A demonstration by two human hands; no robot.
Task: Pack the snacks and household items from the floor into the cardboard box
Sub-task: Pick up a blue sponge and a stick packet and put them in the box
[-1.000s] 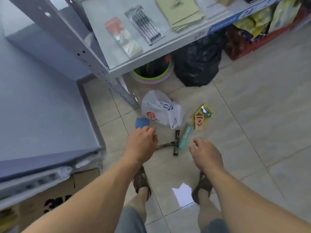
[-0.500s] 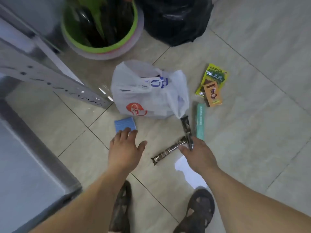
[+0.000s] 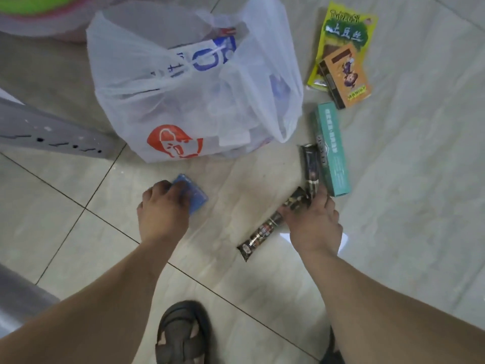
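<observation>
Pickup step: left hand (image 3: 163, 212) grasps flat blue plastic packet (image 3: 193, 194); right hand (image 3: 313, 224) pinches dark foil snack bars (image 3: 265, 231); next, lifting both toward the unseen box.

Pale glossy floor tiles (image 3: 393, 206) with dark grout lines; a grey perforated metal shelf upright (image 3: 52, 135) stands far left, reflecting soft light.

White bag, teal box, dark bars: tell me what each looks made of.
White bag: thin plastic film, translucent and crumpled, contents showing through.
Teal box: probably printed cardboard, with crisp edges and a matte face.
Dark bars: likely glossy foil or plastic wrappers, with crimped ends and a sheen.
</observation>
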